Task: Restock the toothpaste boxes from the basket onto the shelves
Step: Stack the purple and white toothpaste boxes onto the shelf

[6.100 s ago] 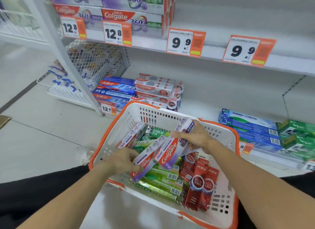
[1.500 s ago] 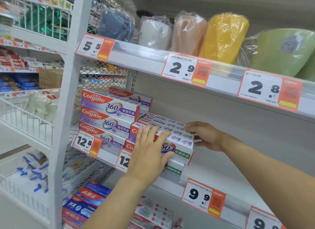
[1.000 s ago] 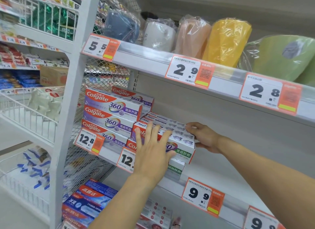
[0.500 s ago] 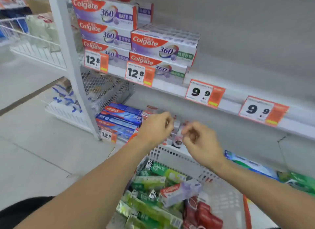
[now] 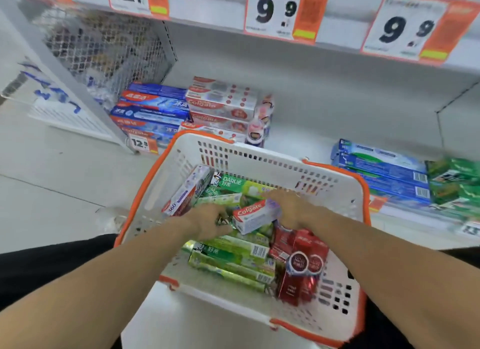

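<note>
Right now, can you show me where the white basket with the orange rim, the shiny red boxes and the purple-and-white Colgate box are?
White plastic basket with orange rim (image 5: 259,164): head view, back wall.
Shiny red boxes (image 5: 301,268): head view, front face.
Purple-and-white Colgate box (image 5: 253,215): head view, red logo side.

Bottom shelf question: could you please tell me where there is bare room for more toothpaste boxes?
The bare white bottom shelf is free between the red-and-white Colgate box stack and the blue box stack. It is crowded left, where dark-blue boxes abut the Colgate stack, and far right by green boxes.
</note>
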{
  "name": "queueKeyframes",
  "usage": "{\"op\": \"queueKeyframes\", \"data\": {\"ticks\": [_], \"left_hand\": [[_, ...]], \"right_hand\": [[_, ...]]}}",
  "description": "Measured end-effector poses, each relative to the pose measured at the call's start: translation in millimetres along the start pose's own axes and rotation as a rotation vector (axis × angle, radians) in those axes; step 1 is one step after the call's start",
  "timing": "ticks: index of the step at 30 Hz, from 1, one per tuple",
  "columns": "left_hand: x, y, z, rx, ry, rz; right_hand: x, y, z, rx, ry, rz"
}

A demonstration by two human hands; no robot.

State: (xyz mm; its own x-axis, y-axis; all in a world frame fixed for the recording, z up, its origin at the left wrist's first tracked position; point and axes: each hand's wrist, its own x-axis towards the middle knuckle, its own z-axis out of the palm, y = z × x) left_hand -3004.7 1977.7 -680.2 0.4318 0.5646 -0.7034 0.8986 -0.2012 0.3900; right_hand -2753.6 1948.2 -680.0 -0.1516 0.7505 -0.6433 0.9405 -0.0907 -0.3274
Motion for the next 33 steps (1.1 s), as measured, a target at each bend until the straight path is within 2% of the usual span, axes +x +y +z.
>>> {"op": "queueKeyframes", "data": {"ticks": [4,6,8,12,14,18,21,25,30,33], "left_hand": [[5,-12,-6,-0.075,0.297,-0.053],[4,-25,-12,0.021,0.471,-0.158],[3,-41,-16,0.037,0.545,-0.296],[11,-47,-20,0.038,0.486,-0.443],[12,-43,-27,-0.051,0.461,-0.499],[12,-41,-29,-0.075,0.321,-0.547],[5,-37,-24,-0.079,0.303,-0.541],[-10,-33,-29,-0.263,0.434,-0.501],[-42,-14,-68,-0.229,0.479,-0.399],[-72,-3,-103,-0.174,0.418,-0.279]], "right_hand": [[18,-8,-15,-0.282,-0.095,-0.042],[23,-10,-19,-0.264,-0.118,-0.041],[25,-10,-16,-0.192,-0.12,-0.04],[25,-10,-18,0.034,-0.12,-0.059],[22,-13,-24,0.128,-0.116,-0.071],[15,-13,-18,0.194,-0.174,-0.065],[12,-10,-11,0.194,-0.168,-0.035],[5,-6,-10,0.23,-0.157,-0.007],[-1,-6,-10,0.127,-0.115,0.005],[-2,-9,-15,0.092,-0.083,-0.017]]}}
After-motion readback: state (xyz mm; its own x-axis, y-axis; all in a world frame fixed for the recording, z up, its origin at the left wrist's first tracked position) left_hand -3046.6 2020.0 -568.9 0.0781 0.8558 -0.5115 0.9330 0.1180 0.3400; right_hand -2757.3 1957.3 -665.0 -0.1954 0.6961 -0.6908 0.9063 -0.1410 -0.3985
